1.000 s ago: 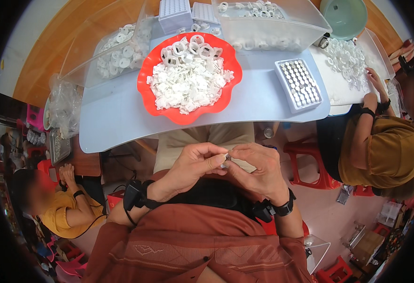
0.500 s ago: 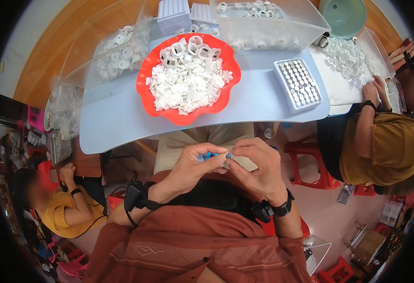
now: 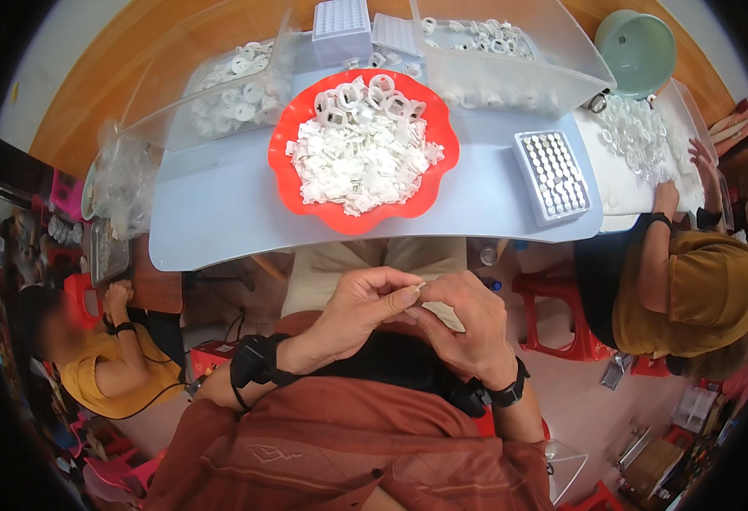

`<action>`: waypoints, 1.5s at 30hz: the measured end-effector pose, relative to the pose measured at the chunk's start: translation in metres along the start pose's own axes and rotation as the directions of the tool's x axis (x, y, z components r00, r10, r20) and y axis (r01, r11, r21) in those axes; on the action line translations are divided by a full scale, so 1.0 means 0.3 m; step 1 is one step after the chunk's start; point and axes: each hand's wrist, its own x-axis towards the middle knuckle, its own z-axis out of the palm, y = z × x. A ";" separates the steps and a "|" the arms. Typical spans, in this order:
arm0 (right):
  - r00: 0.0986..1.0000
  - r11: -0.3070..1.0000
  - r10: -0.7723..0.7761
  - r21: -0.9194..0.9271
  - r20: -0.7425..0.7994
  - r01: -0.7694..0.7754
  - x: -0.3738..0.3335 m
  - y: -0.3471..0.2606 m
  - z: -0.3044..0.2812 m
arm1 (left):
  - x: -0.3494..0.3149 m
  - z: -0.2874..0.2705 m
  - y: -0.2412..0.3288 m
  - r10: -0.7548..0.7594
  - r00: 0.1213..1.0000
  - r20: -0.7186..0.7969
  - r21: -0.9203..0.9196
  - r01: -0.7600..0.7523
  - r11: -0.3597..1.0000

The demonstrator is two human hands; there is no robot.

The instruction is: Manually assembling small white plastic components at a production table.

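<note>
Left hand (image 3: pixel 358 308) pinching a small white piece (image 3: pixel 421 287), right hand (image 3: pixel 469 325) meeting it fingertip to fingertip! The piece sits between them, its long axis and the right's grip too hidden to call; red bowl (image 3: pixel 363 223) ahead, slightly left.

The left hand (image 3: pixel 361 311) and right hand (image 3: pixel 467 319) mostly hide a piece (image 3: pixel 421 286) too small to identify. A neighbour's head (image 3: pixel 50 324) is blurred; the picture's lower edge cuts off the shirt (image 3: pixel 323 460).
</note>
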 end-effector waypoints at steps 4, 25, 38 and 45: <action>0.998 0.999 -0.051 0.003 0.040 0.051 0.051 -0.021 -0.009 | -0.013 -0.012 0.014 0.022 0.999 0.041 -0.013 -0.022 1.000; 0.829 0.884 0.126 -0.441 0.546 0.156 0.533 0.040 0.094 | -0.087 -0.114 0.098 0.047 0.999 0.024 -0.126 -0.044 0.991; 0.841 0.958 0.276 -0.208 0.466 -0.199 0.531 0.033 0.073 | -0.093 -0.162 0.135 0.072 0.996 0.059 -0.182 -0.060 0.981; 0.910 0.947 0.308 -0.001 0.279 -0.321 0.503 0.033 0.079 | -0.088 -0.176 0.151 0.118 0.991 0.066 -0.245 -0.098 0.964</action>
